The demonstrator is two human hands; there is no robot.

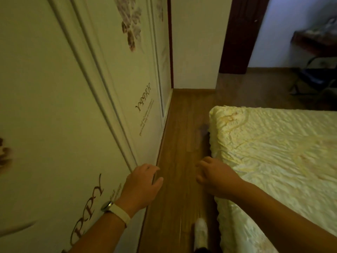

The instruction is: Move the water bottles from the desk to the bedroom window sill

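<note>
Water bottles: none in view, nor the surface or window sill | left hand [141,181] and right hand [213,177] level, neither nearer, fingers [154,169] loosely curled, holding nothing | narrow floor [182,125] strip between wardrobe [73,88] and bed [273,152] edge (doorway [237,42] ahead, likely leading to them)

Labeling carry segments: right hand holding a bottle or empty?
Empty. The right hand is out over the wooden floor beside the bed, its fingers loosely curled with nothing in them.
</note>
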